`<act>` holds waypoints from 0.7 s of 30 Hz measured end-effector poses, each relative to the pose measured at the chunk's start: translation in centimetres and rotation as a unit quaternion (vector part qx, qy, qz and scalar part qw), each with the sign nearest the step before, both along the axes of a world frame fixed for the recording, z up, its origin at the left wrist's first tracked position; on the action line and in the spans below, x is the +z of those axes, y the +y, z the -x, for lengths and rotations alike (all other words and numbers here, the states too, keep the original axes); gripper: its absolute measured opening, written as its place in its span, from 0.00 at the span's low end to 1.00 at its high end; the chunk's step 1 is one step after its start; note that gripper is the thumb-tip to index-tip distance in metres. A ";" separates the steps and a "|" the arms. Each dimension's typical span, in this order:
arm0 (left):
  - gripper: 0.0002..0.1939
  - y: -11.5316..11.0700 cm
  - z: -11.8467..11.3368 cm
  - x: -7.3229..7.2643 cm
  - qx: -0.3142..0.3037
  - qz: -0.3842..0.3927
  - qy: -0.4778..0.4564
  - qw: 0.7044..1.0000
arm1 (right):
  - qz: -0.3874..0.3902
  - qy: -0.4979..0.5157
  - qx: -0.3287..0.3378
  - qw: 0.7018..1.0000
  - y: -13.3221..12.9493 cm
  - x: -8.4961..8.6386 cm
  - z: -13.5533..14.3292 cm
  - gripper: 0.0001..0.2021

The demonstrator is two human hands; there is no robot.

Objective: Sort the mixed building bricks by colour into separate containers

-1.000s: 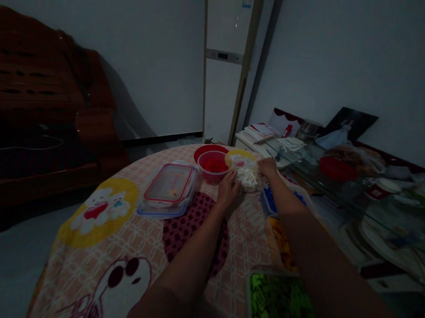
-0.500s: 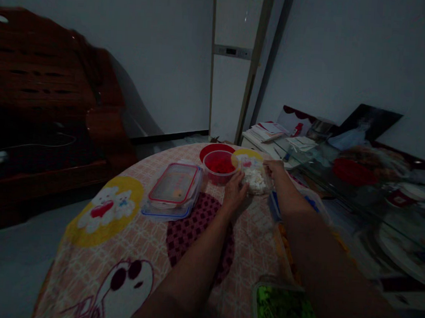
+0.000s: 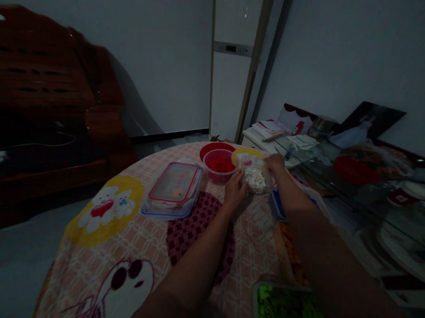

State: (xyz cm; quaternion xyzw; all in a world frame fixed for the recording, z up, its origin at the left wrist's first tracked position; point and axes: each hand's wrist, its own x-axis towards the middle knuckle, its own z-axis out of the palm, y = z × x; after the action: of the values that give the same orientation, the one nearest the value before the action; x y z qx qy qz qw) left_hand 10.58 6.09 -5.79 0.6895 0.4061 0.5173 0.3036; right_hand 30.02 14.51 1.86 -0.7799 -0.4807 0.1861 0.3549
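Observation:
A clear container of white pieces (image 3: 255, 179) stands near the far right edge of the round table. My left hand (image 3: 235, 189) has its fingers on the container's left side, close to a round tub of red pieces (image 3: 220, 163). At the container's right far corner is my right hand (image 3: 275, 164), its fingers closed together on the rim. Under my right forearm lie a container with blue contents (image 3: 277, 205) and one with orange pieces (image 3: 292, 250). A box of green pieces (image 3: 286, 310) is at the near edge.
Stacked lids with red and blue rims (image 3: 174, 188) lie left of the tub, with a red lid or dish (image 3: 208, 148) behind it. A glass table (image 3: 340, 195) with papers, a cup and bags stands at the right. A wooden bench (image 3: 50, 101) is at the left.
My right hand has shifted slightly at the container's corner, and its forearm has moved a little right, uncovering more of the orange pieces. My left hand stays nearly in place.

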 end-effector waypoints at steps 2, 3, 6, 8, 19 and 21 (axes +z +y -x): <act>0.24 0.1 -0.1 0.0 0.000 -0.002 0.000 1.000 | -0.039 -0.071 0.022 0.996 0.4 0.3 1.0 0.11; 0.24 0.1 -0.1 -0.1 0.001 -0.003 0.000 1.000 | -0.056 -0.119 0.046 0.990 0.8 0.3 1.7 0.14; 0.24 0.2 -0.1 -0.2 0.007 -0.006 0.002 1.000 | -0.015 -0.266 0.150 0.952 1.9 0.5 4.0 0.17; 0.25 0.1 -0.1 -0.2 0.008 -0.010 0.004 1.000 | 0.043 -0.303 0.182 0.935 2.8 0.6 5.1 0.17; 0.24 -0.1 -0.4 -0.6 0.004 -0.014 0.000 1.000 | 0.075 -0.311 0.234 0.918 6.3 0.5 5.6 0.08; 0.24 0.0 -0.3 -0.6 0.002 -0.017 0.003 1.000 | 0.053 -0.300 0.233 0.924 6.2 0.3 5.7 0.07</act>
State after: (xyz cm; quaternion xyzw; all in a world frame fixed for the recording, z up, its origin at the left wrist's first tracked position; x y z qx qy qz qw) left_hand 10.88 6.04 -6.40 0.6953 0.3992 0.5227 0.2898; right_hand 24.32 20.68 2.21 -0.6830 -0.7222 0.0463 0.0992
